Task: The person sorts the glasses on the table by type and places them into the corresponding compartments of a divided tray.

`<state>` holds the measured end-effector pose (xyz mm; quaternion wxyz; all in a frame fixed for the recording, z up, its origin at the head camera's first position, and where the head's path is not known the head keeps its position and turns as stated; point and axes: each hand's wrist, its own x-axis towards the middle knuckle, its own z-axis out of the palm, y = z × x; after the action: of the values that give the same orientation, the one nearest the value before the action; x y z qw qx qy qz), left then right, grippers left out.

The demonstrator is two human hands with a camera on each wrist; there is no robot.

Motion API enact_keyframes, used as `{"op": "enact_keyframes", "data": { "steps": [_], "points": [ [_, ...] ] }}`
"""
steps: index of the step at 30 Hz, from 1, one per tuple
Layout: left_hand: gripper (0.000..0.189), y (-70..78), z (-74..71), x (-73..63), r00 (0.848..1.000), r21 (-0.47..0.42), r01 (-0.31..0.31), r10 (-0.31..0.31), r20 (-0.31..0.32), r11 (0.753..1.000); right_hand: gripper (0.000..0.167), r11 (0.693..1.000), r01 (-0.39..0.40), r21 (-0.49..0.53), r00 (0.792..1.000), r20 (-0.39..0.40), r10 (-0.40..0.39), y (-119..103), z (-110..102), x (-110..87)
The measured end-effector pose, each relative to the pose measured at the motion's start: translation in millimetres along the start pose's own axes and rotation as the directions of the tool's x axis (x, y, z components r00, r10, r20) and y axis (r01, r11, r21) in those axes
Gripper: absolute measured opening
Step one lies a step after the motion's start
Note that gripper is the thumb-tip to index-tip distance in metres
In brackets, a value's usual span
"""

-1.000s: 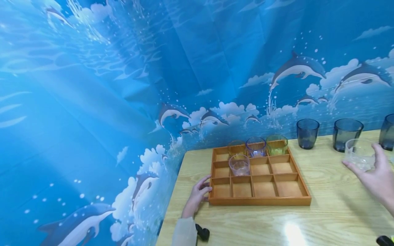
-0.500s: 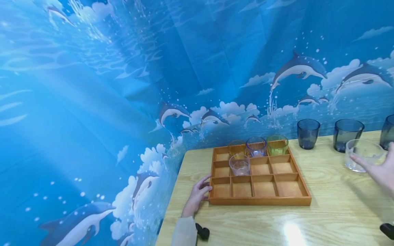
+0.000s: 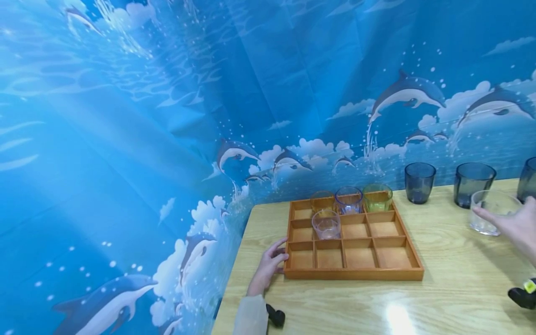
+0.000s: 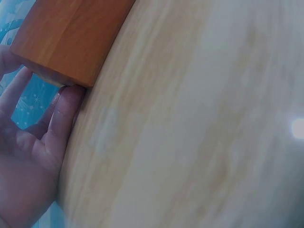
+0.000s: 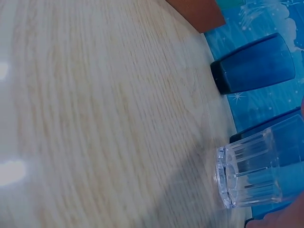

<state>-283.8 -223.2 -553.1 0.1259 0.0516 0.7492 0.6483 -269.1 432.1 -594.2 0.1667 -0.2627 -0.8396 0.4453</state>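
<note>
My right hand is at a clear glass, its thumb across the near side and its fingers at the right side. In the right wrist view the same clear glass has its base at the tabletop, between the thumb below and a fingertip at the frame's edge. My left hand holds the left side of a brown wooden compartment tray; the left wrist view shows fingers against the tray's corner. In the tray stand an amber glass, a blue-rimmed glass, a green glass and a pale pinkish glass.
Dark blue-grey glasses line the table's back edge: one glass right of the tray, a wider glass behind the clear one, and another glass at the frame's edge. A dolphin-print curtain hangs behind the wooden table.
My right hand has shifted rightward around the clear glass, which now stands more upright and shows more of its rim. My left hand and the tray have stayed put.
</note>
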Motion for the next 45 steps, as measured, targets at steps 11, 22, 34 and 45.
{"op": "enact_keyframes", "data": {
  "steps": [11, 22, 34, 45],
  "points": [
    [0.046, -0.2, 1.0, -1.6, 1.0, 0.018, 0.015, -0.015, -0.008, 1.0, 0.113, 1.0, -0.012, -0.003, 0.999, 0.043, 0.013, -60.5, -18.2, -43.2],
    [0.046, -0.4, 1.5, 0.1, 1.0, 0.004, 0.016, -0.016, -0.007, 1.0, 0.108, 0.999, -0.035, 0.002, 0.999, 0.028, 0.035, -78.3, -19.3, -53.3],
    [0.048, -1.0, 1.9, 2.7, 1.0, 0.006, 0.025, -0.025, -0.016, 1.0, 0.105, 1.0, -0.026, -0.013, 1.0, 0.002, 0.026, -43.3, -8.1, -25.6],
    [0.047, -0.6, 0.6, 1.2, 1.0, 0.016, 0.019, -0.018, -0.021, 1.0, 0.105, 0.999, 0.033, 0.014, 0.996, 0.087, -0.034, -98.7, -20.6, -71.2]
  ]
}}
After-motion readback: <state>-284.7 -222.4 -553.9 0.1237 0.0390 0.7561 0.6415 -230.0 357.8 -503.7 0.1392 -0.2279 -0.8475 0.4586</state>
